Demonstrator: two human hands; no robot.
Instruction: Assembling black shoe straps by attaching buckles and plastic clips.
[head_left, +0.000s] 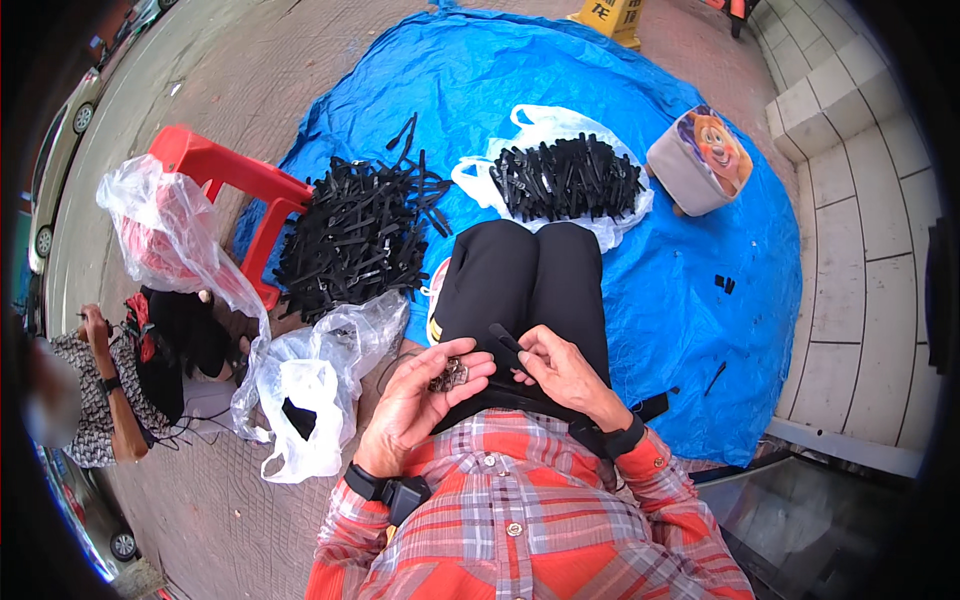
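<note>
Palm up above my lap, my left hand cups a small heap of shiny metal pieces, too small to name exactly; its fingers are slightly curled. Beside it, my right hand pinches a short black strap between thumb and fingers, the free end pointing toward the left hand. A loose, tangled pile of black straps lies beyond my knees on the left. Straight ahead, more black straps are stacked in rows on a white plastic bag.
A blue tarp spreads under the piles. At left are a red plastic stool, clear plastic bags and a seated person. A cartoon-printed stool stands far right, near a tiled wall. Black scraps lie on the tarp.
</note>
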